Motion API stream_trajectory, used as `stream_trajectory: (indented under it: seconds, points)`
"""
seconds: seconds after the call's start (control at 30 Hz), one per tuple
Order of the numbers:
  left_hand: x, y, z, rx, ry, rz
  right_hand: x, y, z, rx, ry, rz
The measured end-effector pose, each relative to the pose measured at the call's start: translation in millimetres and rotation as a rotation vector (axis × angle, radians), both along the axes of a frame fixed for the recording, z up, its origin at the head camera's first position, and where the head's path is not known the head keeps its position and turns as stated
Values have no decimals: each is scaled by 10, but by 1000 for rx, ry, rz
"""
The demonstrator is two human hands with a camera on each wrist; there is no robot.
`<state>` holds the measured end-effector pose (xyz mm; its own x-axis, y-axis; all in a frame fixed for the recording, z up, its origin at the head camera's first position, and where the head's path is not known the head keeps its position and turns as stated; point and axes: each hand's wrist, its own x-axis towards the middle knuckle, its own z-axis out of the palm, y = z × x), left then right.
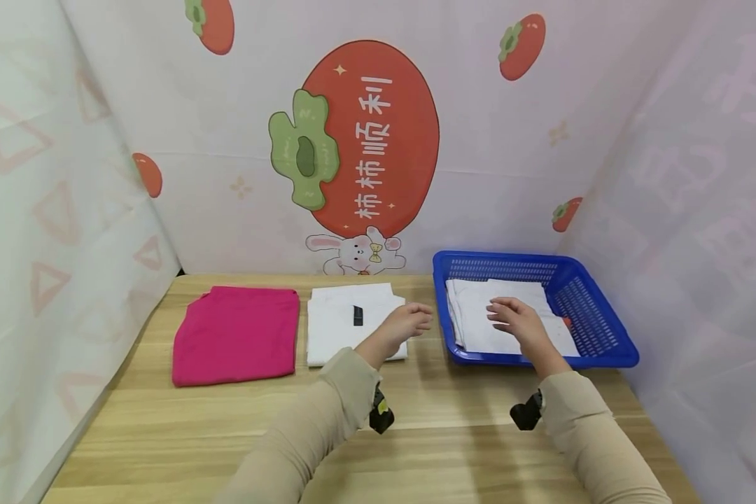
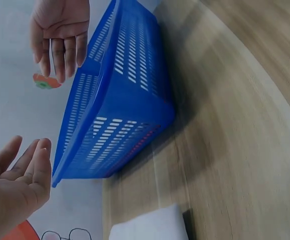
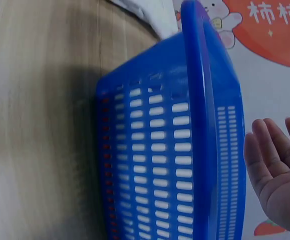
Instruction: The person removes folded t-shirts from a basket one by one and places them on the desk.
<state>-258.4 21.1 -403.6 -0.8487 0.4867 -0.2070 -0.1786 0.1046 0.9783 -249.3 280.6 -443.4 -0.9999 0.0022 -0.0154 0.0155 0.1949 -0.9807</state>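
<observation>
In the head view a blue plastic basket [image 1: 595,308] stands at the table's back right, with folded white cloths [image 1: 479,318] inside. My right hand [image 1: 515,318] hovers above those cloths, fingers loosely bent and holding nothing. Left of the basket, my left hand [image 1: 406,322] is in the air by the right side of a folded white garment [image 1: 334,332] with a small black label [image 1: 358,316]. Nothing is in its relaxed fingers. A folded magenta garment [image 1: 236,336] lies farther left. The left wrist view shows both hands apart from the basket [image 2: 134,65].
The wooden table [image 1: 183,441] runs up to a printed cloth backdrop [image 1: 491,175] with persimmon pictures. Cloth sides rise at left and right. A black wrist camera [image 1: 381,413] is worn on the left wrist, another camera [image 1: 527,411] on the right.
</observation>
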Motion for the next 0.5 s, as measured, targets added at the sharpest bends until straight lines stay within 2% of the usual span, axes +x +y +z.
stream_trajectory:
  seconds: [0.07, 0.1, 0.13, 0.2, 0.23, 0.3, 0.37, 0.4, 0.43, 0.47, 0.5]
  points:
    - [-49, 149, -78, 15, -21, -15, 24, 95, 23, 38, -1, -35]
    - [-126, 248, -218, 32, -24, -26, 47, 125, 58, 62, -12, -52]
    - [-228, 359, -407, 61, -1, -44, 107, 107, 161, 118, -37, -77]
    - [-376, 590, -697, 73, 28, -67, 161, 170, 252, 204, -90, -107]
    - [-386, 676, -738, 61, 37, -79, 147, 271, 206, 236, -114, -127]
    - [-329, 794, -696, -4, 75, -102, 33, 614, -50, 309, -140, -147]
    - [-158, 862, -467, -112, 71, -101, -47, 887, -222, 357, -179, -169]
    - [-86, 893, -392, -156, 85, -98, -80, 1003, -295, 379, -196, -186]
    - [22, 894, -231, -212, 75, -96, -94, 1085, -343, 400, -215, -204]
    - [63, 924, -201, -244, 93, -91, -80, 1106, -325, 433, -235, -226]
    - [74, 973, -224, -260, 96, -80, -20, 1057, -224, 439, -265, -236]
